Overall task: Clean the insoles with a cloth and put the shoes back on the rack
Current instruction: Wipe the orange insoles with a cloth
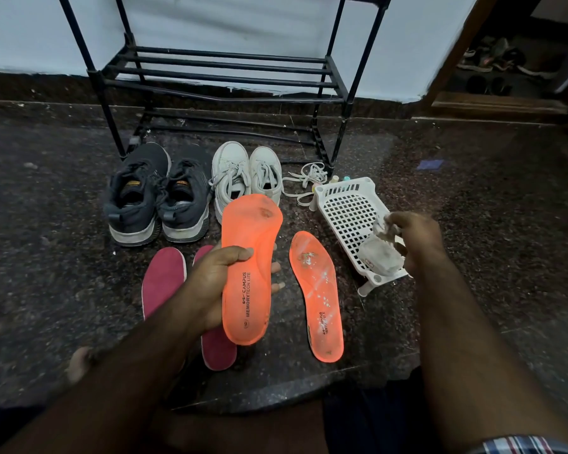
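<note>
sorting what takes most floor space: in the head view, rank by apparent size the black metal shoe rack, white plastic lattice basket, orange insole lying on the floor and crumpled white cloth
1. Black metal shoe rack, though it stands farthest away.
2. White plastic lattice basket.
3. Orange insole lying on the floor; it is close to the basket in apparent size and nearer the camera, so that order is unsure.
4. Crumpled white cloth, pinched in the right hand.

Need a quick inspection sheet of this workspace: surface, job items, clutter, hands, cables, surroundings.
Surface: dark speckled stone floor.
Job's things: held orange insole; second orange insole, speckled with dirt, and two maroon insoles on floor; dark shoes, white shoes; rack, visible shelves bare.
Clutter: white basket, loose laces.
Hands: left hand grips insole; right hand pinches cloth.
Cables: nothing seen.
Surroundings: pale wall, doorway with footwear.
</note>
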Action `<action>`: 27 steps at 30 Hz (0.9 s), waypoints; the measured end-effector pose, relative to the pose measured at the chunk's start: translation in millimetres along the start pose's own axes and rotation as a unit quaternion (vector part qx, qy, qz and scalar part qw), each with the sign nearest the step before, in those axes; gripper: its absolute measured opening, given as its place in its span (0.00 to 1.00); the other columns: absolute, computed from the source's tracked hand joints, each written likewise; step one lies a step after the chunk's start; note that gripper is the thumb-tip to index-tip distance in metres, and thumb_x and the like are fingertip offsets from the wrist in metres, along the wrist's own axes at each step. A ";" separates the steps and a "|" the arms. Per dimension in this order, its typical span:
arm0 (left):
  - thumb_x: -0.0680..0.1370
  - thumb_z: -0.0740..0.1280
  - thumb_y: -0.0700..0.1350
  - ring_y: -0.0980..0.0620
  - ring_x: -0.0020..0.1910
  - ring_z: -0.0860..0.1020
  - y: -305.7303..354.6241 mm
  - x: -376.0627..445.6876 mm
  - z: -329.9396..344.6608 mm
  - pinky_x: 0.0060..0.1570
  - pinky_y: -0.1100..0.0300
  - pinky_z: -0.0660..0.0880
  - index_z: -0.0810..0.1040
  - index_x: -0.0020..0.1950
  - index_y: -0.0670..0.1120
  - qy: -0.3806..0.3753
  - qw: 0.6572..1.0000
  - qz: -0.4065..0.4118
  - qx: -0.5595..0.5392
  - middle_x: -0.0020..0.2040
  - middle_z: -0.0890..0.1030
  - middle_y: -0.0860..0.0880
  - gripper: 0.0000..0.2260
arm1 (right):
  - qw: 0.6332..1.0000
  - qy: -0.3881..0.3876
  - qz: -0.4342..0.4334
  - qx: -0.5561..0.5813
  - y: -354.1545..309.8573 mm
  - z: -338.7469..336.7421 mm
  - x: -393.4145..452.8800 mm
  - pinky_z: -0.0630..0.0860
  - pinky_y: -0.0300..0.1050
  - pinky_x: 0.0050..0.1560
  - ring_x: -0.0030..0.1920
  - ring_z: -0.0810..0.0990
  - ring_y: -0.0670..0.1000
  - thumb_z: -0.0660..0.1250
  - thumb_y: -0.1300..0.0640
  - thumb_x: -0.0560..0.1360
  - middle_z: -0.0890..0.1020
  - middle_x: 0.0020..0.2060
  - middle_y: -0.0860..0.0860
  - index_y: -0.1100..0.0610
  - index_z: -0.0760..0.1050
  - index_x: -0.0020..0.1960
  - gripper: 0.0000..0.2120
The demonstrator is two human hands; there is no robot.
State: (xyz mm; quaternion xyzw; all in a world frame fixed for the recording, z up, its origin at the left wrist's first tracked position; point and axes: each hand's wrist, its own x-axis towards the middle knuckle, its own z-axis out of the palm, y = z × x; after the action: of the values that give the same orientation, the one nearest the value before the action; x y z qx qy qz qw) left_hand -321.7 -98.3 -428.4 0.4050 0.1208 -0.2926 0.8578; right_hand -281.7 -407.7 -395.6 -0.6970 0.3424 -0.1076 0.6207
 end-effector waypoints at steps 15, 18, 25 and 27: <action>0.80 0.58 0.37 0.39 0.48 0.85 1.5 -0.2 0.5 0.40 0.41 0.82 0.70 0.73 0.40 -0.006 1.000 -0.006 -0.015 0.62 0.82 0.38 0.21 | 0.982 0.006 -0.008 -0.191 28.5 0.7 18.2 0.80 0.54 0.47 0.40 0.81 0.59 0.69 0.66 0.63 0.82 0.34 0.57 0.60 0.77 0.33 0.03; 0.80 0.56 0.37 0.40 0.48 0.85 1.5 -0.6 0.1 0.42 0.40 0.83 0.71 0.73 0.41 -0.008 1.000 -0.003 -0.005 0.59 0.83 0.40 0.20 | 0.976 0.015 -0.013 -0.215 32.6 0.1 25.3 0.78 0.52 0.48 0.45 0.82 0.60 0.65 0.64 0.67 0.82 0.39 0.58 0.61 0.78 0.41 0.05; 0.78 0.58 0.37 0.40 0.49 0.85 1.4 0.2 0.0 0.43 0.40 0.82 0.70 0.74 0.42 -0.007 1.000 0.000 0.000 0.61 0.83 0.39 0.23 | 0.956 0.036 -0.062 -0.285 32.3 -4.0 28.3 0.80 0.57 0.50 0.44 0.82 0.59 0.69 0.60 0.65 0.84 0.40 0.57 0.58 0.79 0.41 0.05; 0.79 0.58 0.37 0.40 0.49 0.85 1.5 0.4 -0.3 0.43 0.40 0.82 0.70 0.74 0.42 -0.013 1.000 0.001 -0.001 0.61 0.83 0.39 0.22 | 0.964 0.032 -0.049 -0.259 30.6 -3.0 26.9 0.81 0.56 0.47 0.42 0.82 0.59 0.69 0.63 0.65 0.83 0.38 0.57 0.59 0.78 0.38 0.02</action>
State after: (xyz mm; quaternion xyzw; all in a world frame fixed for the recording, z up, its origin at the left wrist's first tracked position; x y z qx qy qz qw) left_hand -320.5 -97.5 -427.9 0.4003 0.1094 -0.2971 0.8599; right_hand -274.0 -426.4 -431.1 -0.8463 0.3433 -0.0676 0.4017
